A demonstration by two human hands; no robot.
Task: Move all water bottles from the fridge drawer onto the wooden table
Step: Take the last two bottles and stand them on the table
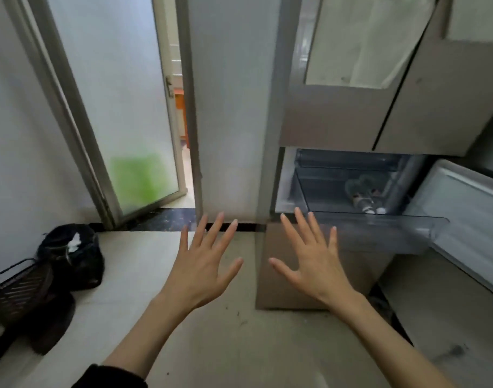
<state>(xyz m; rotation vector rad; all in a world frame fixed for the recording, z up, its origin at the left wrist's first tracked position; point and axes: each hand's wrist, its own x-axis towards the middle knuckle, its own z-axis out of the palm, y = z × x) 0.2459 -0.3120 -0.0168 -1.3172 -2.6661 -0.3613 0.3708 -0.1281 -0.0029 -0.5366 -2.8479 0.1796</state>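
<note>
The clear fridge drawer (379, 233) is pulled out at the right, below the beige fridge doors. Inside it lie water bottles (364, 196) with white caps, seen dimly through the plastic. My left hand (203, 264) and my right hand (312, 261) are held out in front of me over the floor, fingers spread and straight, holding nothing. The fingertips of my right hand overlap the drawer's front left corner in the view; I cannot tell whether they touch it. No wooden table is in view.
The lower fridge door (469, 219) stands open at the right. A frosted glass door (122, 107) is ajar at the back left. A black rubbish bag (71, 256) and a dark wire basket (18, 289) sit on the floor at the left.
</note>
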